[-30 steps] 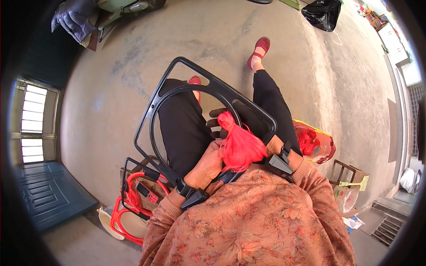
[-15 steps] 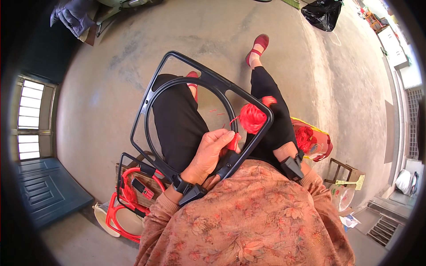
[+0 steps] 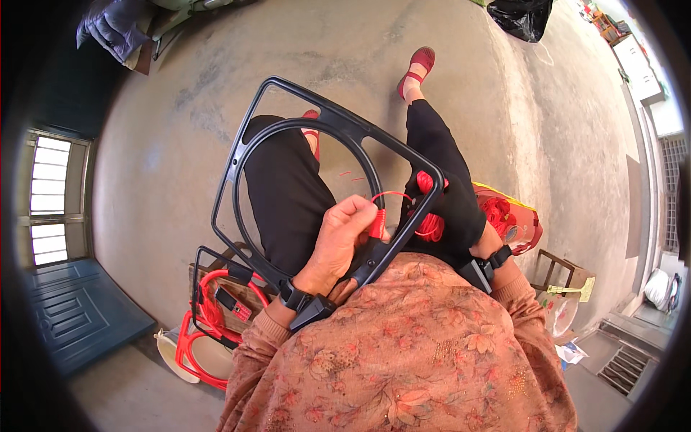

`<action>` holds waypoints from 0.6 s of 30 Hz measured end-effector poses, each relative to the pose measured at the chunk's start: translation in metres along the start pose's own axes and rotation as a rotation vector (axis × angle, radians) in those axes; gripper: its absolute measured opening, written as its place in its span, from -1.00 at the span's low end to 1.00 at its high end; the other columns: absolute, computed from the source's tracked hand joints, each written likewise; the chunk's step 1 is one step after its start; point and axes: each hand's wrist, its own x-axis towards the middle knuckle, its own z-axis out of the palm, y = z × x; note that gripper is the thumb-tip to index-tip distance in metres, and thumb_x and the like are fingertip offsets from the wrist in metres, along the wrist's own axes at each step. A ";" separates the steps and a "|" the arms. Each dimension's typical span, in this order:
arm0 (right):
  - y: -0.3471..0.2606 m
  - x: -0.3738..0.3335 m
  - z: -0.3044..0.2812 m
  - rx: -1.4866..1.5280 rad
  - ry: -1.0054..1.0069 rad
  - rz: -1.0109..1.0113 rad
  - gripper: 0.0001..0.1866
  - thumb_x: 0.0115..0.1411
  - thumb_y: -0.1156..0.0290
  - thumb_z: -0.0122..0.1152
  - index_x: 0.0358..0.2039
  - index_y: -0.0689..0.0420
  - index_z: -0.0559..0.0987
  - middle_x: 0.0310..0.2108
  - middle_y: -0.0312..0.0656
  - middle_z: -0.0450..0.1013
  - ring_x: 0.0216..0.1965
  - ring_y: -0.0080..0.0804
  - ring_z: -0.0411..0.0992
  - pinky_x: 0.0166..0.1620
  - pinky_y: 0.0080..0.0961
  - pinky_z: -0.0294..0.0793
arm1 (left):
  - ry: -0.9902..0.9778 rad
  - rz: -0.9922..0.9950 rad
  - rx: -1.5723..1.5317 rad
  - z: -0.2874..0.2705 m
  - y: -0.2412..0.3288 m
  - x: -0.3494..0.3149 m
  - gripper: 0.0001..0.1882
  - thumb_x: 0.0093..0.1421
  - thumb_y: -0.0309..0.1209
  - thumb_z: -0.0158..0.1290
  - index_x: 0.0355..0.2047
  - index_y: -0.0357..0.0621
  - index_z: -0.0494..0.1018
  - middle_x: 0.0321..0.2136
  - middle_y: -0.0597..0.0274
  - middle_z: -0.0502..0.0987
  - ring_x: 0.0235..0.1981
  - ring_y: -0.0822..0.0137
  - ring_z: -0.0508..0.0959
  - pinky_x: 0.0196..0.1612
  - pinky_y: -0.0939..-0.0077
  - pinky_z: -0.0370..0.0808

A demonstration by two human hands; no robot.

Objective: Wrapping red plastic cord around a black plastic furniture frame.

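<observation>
A black frame (image 3: 332, 115) with a round ring inside it lies tilted over my lap. My left hand (image 3: 332, 241) is closed in a pinch at the ring's right side, on a tight red strand wrapping (image 3: 377, 225). From there a thin red strand arcs over to a hank of red strand (image 3: 432, 229) beyond the frame's right bar. My right hand (image 3: 461, 209), in what looks like a black glove, is closed around this hank, which bulges out above and below the fingers. The dark glove blends into my black trousers, so its fingers are hard to make out.
At right stands a red bag (image 3: 533, 229) with more red strand (image 3: 495, 212), near a small wooden stool (image 3: 568, 273). At lower left, a second black frame (image 3: 196, 277), red-wrapped rings (image 3: 188, 353) and a phone (image 3: 229, 301) rest together. Red scraps (image 3: 345, 173) lie on the floor.
My right hand has come up to the right bar with the hank in its grip; earlier the hank showed as a fuller ball. The left hand stays at the wrapping.
</observation>
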 end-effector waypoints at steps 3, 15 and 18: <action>-0.022 -0.012 0.011 -0.058 0.046 -0.079 -0.74 0.08 0.48 0.22 -0.20 0.24 0.47 -0.34 -0.29 0.45 -0.30 -0.61 0.41 -0.17 -0.65 0.41 | 0.031 -0.016 -0.048 0.000 0.001 0.000 -0.85 0.27 -0.39 -0.05 -0.40 -0.21 0.38 -0.58 0.19 0.49 -0.56 0.37 0.54 -0.40 0.51 0.53; 0.011 -0.027 -0.001 -0.166 0.085 0.061 -0.76 0.06 0.51 0.20 -0.21 0.22 0.49 -0.35 -0.32 0.48 -0.32 -0.60 0.42 -0.21 -0.64 0.41 | -0.004 -0.101 0.003 -0.002 0.005 0.002 -0.82 0.26 -0.39 -0.04 -0.35 -0.28 0.43 -0.61 0.19 0.49 -0.57 0.39 0.53 -0.43 0.58 0.50; 0.018 -0.036 0.000 0.132 0.284 -0.161 -0.74 0.08 0.45 0.20 -0.20 0.22 0.50 -0.35 -0.30 0.50 -0.33 -0.45 0.46 -0.20 -0.58 0.43 | -0.005 -0.094 0.014 -0.004 0.004 0.001 -0.81 0.26 -0.38 -0.04 -0.35 -0.29 0.44 -0.61 0.19 0.49 -0.58 0.40 0.52 -0.44 0.59 0.50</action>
